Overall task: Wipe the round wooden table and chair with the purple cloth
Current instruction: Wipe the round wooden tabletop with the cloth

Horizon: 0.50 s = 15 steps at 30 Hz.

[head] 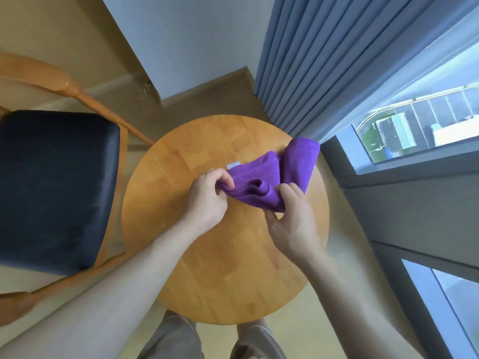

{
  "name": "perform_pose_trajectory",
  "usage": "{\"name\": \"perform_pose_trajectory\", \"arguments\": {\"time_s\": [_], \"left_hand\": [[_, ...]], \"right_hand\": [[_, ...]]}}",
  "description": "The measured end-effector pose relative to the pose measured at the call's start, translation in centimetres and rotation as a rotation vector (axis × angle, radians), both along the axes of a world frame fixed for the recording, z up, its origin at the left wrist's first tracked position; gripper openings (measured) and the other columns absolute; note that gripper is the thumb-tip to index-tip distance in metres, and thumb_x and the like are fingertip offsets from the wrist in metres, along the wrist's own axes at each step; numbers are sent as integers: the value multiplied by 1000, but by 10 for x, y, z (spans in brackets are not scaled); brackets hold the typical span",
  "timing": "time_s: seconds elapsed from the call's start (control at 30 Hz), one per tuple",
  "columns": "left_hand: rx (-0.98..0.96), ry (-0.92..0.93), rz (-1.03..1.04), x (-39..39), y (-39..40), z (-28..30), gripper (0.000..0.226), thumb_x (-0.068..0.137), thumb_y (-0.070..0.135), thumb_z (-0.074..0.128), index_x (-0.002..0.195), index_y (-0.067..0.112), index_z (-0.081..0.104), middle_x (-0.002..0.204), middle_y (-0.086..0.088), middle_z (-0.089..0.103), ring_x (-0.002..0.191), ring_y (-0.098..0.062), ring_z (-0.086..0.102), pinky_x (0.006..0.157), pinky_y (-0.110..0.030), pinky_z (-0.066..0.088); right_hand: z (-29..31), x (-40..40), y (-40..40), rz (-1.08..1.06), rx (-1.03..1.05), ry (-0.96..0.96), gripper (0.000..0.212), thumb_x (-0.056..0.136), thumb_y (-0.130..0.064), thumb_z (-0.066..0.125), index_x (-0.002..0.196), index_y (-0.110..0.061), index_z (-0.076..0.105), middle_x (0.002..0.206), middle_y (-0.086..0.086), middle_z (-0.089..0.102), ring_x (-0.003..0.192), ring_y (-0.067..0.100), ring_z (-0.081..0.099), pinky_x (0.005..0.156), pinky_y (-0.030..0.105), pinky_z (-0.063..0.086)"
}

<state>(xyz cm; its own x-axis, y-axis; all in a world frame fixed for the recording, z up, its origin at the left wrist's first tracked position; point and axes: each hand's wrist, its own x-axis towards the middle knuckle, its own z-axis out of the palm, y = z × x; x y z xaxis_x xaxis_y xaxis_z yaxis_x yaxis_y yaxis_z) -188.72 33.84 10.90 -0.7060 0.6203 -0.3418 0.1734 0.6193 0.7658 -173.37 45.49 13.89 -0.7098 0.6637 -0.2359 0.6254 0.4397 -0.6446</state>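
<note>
Head view: my left hand (207,200) and right hand (293,224) pinch bunched purple cloth (272,174) over table (207,281) right edge; loose end may slip off.

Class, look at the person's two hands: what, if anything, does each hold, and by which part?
Both hold the purple cloth: left hand pinches its left end, right hand its lower right edge.

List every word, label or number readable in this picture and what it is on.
None can be read. The only label is a small white tag on the purple cloth, beside the left hand; any print on it is too small and blurred to make out.
</note>
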Motion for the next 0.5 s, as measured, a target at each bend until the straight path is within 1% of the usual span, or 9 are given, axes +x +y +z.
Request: {"name": "perform_pose_trajectory", "arguments": {"time_s": [0.07,0.1,0.17,0.27,0.33,0.37,0.4,0.43,0.5], "left_hand": [[-101,70,-146,-4,-18,-35,37,78,-18,49,85,15,65,95,5,63,89,-17,57,76,-17,42],[-167,74,-210,-5,-29,-51,35,80,-17,49,89,12,66,100,3,63,94,-21,58,78,-23,43],[-305,29,-335,-5,-48,-78,33,85,-12,49,100,11,67,111,0,63,107,-24,57,87,-31,44],[-372,-13,-548,-8,-65,-99,40,85,-8,48,111,17,64,122,7,60,123,-18,51,99,-33,43],[-367,17,-598,-21,-67,-104,46,83,-4,46,118,23,60,126,11,57,127,-15,47,101,-35,43],[-360,58,-597,-30,-66,-106,48,83,-3,47,121,24,57,128,13,54,127,-15,46,101,-35,43],[-349,125,-584,-41,-63,-108,49,82,-2,47,123,25,55,128,12,51,126,-15,45,101,-36,43],[-334,215,-563,-52,-60,-111,51,81,-2,48,124,24,54,129,11,49,124,-17,46,102,-38,43],[-303,368,-552,-71,-51,-117,55,78,-1,52,129,18,54,139,4,47,128,-23,45,106,-41,40]], "right_hand": [[-42,3,-27,27,-43,-89,16,85,-4,66,89,-15,56,87,-3,50,82,24,50,68,37,43],[-60,3,-42,53,-77,-137,15,84,-2,65,95,-12,62,90,-1,53,84,28,53,72,42,45],[-91,1,-68,145,-191,-225,24,84,-1,63,106,-10,69,96,2,60,91,31,58,81,44,47],[-113,-11,-93,310,-271,-369,31,86,-22,59,115,-19,71,109,-4,64,108,24,57,99,37,39],[-118,-20,-93,242,-270,-382,42,84,-39,44,111,-23,72,111,-7,65,108,21,58,100,39,39],[-121,-25,-88,162,-224,-348,48,83,-43,39,112,-23,71,115,-6,64,110,22,58,98,42,43],[-127,-30,-82,80,-134,-309,52,83,-43,38,119,-21,68,124,-3,60,116,25,56,98,44,44],[-134,-37,-77,13,-33,-295,56,85,-43,40,131,-18,61,139,2,53,128,28,49,103,48,43],[-152,-53,-72,-39,100,-351,72,91,-43,43,155,-14,35,166,10,23,151,33,22,119,58,23]]}}
